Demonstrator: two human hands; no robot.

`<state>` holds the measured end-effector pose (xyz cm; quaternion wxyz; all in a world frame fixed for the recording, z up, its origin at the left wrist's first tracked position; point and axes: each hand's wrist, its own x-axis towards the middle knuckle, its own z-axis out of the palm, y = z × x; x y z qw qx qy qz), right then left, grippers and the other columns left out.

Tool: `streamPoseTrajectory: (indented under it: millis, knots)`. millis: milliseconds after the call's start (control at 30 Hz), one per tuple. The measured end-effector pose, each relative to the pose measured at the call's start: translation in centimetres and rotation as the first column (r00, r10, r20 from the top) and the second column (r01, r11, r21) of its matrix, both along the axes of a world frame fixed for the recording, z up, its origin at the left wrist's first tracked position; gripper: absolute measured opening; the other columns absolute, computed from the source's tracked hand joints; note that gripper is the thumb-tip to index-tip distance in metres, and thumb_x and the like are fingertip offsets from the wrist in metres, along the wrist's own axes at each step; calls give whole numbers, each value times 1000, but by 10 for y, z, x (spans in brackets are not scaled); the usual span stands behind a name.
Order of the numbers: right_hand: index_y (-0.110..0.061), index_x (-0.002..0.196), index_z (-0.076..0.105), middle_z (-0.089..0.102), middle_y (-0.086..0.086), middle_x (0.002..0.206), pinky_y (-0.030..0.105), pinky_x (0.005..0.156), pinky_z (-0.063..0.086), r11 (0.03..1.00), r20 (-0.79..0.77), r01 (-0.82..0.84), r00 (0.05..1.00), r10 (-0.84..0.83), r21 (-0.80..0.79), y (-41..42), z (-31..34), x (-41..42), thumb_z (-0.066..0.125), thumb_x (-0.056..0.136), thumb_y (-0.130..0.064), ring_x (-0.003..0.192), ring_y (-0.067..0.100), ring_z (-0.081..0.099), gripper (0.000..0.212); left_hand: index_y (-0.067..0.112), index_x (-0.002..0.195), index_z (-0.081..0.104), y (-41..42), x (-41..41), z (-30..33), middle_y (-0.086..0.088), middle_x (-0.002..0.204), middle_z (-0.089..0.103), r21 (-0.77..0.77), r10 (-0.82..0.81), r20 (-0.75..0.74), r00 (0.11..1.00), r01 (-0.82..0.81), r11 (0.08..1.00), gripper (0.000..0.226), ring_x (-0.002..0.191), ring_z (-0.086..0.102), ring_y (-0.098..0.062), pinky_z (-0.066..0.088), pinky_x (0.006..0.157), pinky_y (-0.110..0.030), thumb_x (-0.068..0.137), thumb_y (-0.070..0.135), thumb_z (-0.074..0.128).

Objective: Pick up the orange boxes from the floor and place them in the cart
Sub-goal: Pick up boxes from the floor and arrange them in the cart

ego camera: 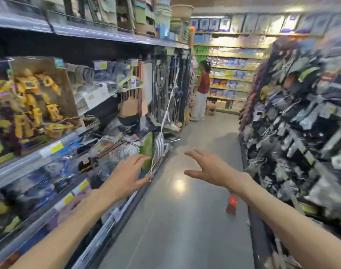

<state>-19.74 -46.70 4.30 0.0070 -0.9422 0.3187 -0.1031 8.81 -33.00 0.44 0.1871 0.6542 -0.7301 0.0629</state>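
One small orange-red box [231,204] lies on the grey floor near the foot of the right-hand rack, just below my right forearm. My left hand [125,175] is stretched forward over the edge of the left shelving, fingers apart and empty. My right hand [210,167] reaches forward over the aisle floor, fingers spread, holding nothing. No cart is in view. The whole picture is blurred by motion.
Shelves of boxed toys [30,101] line the left side, and hanging goods [293,117] fill the rack on the right. A narrow grey aisle floor [177,220] runs between them. A person in a red top [201,90] stands at the far end by more shelves.
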Motion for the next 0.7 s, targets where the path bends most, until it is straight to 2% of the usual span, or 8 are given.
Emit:
streamPoseTrajectory:
  millis: [167,267,333,467,567,633,700]
  knots:
    - [-24,150,38,57,7,136,44,100,45,979,7,203,979,-203,-13,-90,11,-58,53,90,-67,123,30,55,75,19,146,44,-129,-29,14,-2,146,48,2,-116,45,992,116,993,80,133,46,-22,39,110,-38,89,74,33]
    - [-22,151,36,57,7,138,46,101,45,954,16,299,954,-298,-10,-139,12,-75,56,90,-66,125,29,55,77,20,148,42,-202,-33,17,-3,148,48,2,-175,58,983,175,985,87,134,45,-22,38,112,-37,84,76,28]
    - [-21,152,36,55,7,142,44,102,45,937,13,349,937,-349,-27,-175,9,-78,56,89,-67,127,27,54,80,24,149,39,-254,-28,13,-2,146,49,0,-222,87,971,223,975,84,132,47,-23,41,110,-39,84,77,31]
    - [-22,152,36,56,5,138,40,94,49,895,16,446,895,-446,-19,-250,2,-74,59,88,-66,119,25,58,81,23,149,39,-362,-8,7,-3,146,49,35,-289,137,948,287,957,81,132,46,-22,42,109,-41,88,76,37]
    - [-21,151,37,54,4,143,40,100,48,868,7,496,868,-496,-19,-306,3,-69,57,88,-68,124,23,55,81,23,150,38,-436,6,9,-2,149,46,59,-324,129,937,319,946,79,136,42,-22,38,112,-40,89,73,43]
    - [-21,152,36,56,3,141,39,98,48,845,13,534,846,-534,-18,-344,5,-67,56,88,-69,123,23,56,82,23,150,38,-487,11,9,-1,149,46,70,-342,124,932,335,940,76,137,42,-21,36,112,-39,90,69,50]
    - [-22,151,36,57,3,138,41,96,48,823,24,567,824,-567,-18,-380,4,-65,57,88,-67,122,24,55,80,24,150,38,-539,13,8,-1,148,47,74,-362,104,927,355,932,80,135,44,-22,38,111,-41,87,73,46]
